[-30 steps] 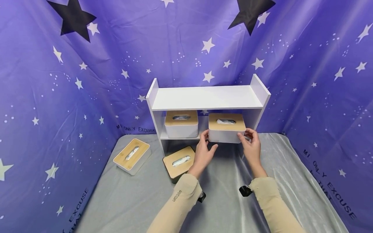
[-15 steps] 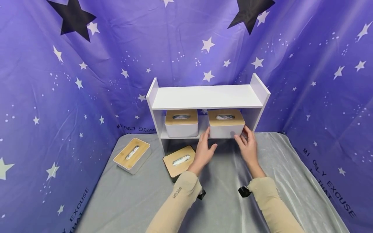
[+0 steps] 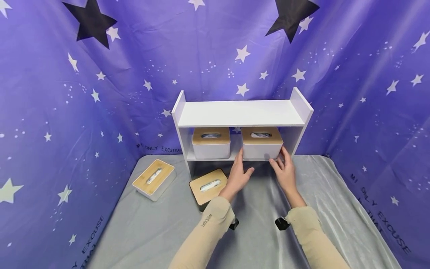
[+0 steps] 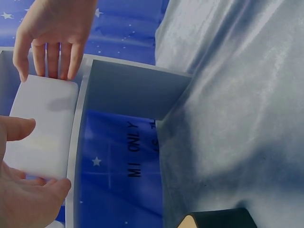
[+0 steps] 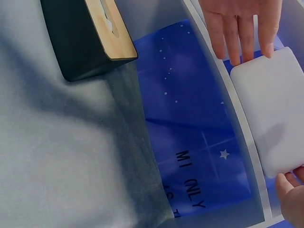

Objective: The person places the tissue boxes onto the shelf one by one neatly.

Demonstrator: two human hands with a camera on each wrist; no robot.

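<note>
In the head view a white tissue box [image 3: 262, 149] with a wooden lid sits on the right half of the middle shelf. My left hand [image 3: 237, 175] has its fingers straight along the box's left side, the thumb held apart from the box. My right hand [image 3: 285, 172] touches the right side with its fingers, the thumb by the lower front corner. Both wrist views show the white face [image 4: 45, 126] of this box between the two hands. A similar white tissue box [image 3: 211, 149] stands to its left on the same shelf.
The white shelf unit [image 3: 242, 114] stands at the back against a purple star-print curtain [image 3: 208, 48]. On the grey cloth [image 3: 134, 231] lie a dark tissue box [image 3: 203, 186], partly behind my left arm, and a white tissue box [image 3: 154, 179] farther left.
The right-hand tissue box has moved back from the shelf's front and settled onto the shelf beside the other. My right thumb has slid from its front face to the lower corner.
</note>
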